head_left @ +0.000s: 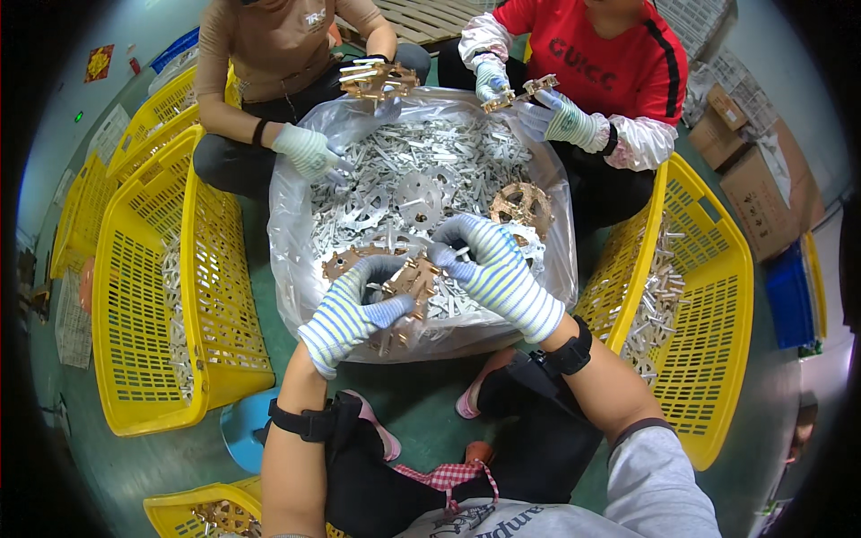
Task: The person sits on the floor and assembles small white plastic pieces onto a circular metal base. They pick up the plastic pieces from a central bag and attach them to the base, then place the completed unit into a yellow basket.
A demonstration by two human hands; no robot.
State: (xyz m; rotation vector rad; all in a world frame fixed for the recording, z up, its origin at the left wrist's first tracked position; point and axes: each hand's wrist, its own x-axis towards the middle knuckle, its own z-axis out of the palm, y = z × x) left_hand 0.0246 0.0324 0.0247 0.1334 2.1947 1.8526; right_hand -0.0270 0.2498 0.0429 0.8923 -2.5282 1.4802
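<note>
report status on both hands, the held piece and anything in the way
Left hand gripping copper-coloured plate. Right hand beside it, pinching small pale strip. Co-workers' gloved hands across the heap of pale strips, apart from both.

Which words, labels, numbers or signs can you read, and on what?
Wording is not copied here.
Red shirt: big dark letters, readable.
Tan shirt: small white letters, partly readable.
Grey shirt: dark letters, partly readable.
Cardboard box: dark characters, too small to read.
Wall poster: red and gold, too small to read.
</note>
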